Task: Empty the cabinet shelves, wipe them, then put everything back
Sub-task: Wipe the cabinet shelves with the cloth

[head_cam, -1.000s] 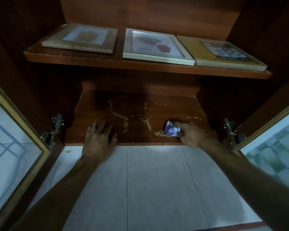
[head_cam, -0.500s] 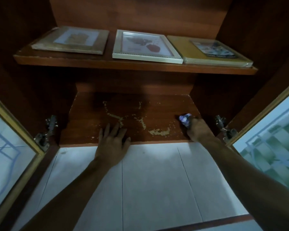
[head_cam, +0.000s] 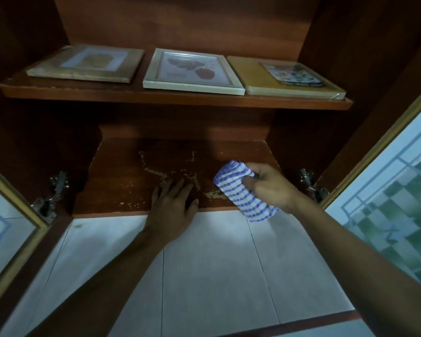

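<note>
Your right hand (head_cam: 269, 188) grips the blue-striped cloth (head_cam: 243, 190), fingers curled tight around it, over the lower shelf's (head_cam: 122, 181) front edge near the right corner. Your left hand (head_cam: 173, 207) lies flat mid-edge, fingers slightly spread. Upper shelf (head_cam: 175, 97) carries three framed pictures (head_cam: 192, 69) (lying flat, side by side).

Reddish wood-grain lower shelf (head_cam: 136, 188), semi-gloss, veneer flaked in pale rough patches near front edge. Woven cloth (head_cam: 243, 190), blue-and-white striped, soft and matt. Glossy upper shelf (head_cam: 156, 97). Shiny metal hinges (head_cam: 311, 186). Smooth pale floor tiles (head_cam: 204, 276). Patterned glass door (head_cam: 387, 203), wood-framed.
</note>
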`<state>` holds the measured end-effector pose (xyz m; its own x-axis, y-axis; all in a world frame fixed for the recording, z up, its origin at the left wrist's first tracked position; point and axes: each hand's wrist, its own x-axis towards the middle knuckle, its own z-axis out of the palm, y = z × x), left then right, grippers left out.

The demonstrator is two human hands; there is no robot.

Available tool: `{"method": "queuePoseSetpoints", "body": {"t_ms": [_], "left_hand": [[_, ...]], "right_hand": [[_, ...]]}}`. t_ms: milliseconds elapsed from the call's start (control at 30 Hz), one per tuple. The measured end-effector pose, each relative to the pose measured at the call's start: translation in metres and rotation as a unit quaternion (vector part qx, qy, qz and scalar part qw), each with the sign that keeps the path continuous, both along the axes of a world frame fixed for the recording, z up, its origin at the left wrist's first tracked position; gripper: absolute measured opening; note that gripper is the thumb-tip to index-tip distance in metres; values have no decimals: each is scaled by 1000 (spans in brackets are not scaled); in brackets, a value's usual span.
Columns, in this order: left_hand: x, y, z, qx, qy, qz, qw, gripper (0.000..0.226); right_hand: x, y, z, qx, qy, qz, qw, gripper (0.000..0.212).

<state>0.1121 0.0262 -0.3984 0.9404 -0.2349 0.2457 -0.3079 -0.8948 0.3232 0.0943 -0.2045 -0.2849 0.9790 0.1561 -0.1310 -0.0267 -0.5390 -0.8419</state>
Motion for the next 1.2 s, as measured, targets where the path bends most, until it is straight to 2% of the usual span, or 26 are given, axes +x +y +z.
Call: {"method": "queuePoseSetpoints", "body": {"t_ms": [233,533,633,767,867,933,1033,1100,1200], "left_hand": [[-3,-1,-2,-13,-11,-2,1000,67],[-11,-20,2,-24,8,-19,999,69],[-19,-32,6,-37,7,-37,999,61],[-46,-61,9,-75,-31,-60,995,44],[-62,-92,9,-97,34,-102,989,44],[-66,-109,2,-97,60,-128,985,45],[-69,-123,-7,-86,52,-149,984,44],[-70,-127,-13,-76,45,-151,985,44],[-70,-130,-16,-66,33,-147,986,49]], "right_hand": [[-26,-17,5,147,35,-126,980,28],[-54,-40,-28,218,178,-244,928,9],[-61,-46,-42,219,213,-264,915,13],[-62,-54,-58,177,214,-296,914,13],[-61,-58,-62,119,183,-281,935,13],[-62,-59,-65,67,159,-269,948,10],[-62,-64,-72,-51,101,-234,966,12],[-64,-66,-75,-113,68,-210,969,4],[-65,-71,-80,-205,16,-186,961,25]]}}
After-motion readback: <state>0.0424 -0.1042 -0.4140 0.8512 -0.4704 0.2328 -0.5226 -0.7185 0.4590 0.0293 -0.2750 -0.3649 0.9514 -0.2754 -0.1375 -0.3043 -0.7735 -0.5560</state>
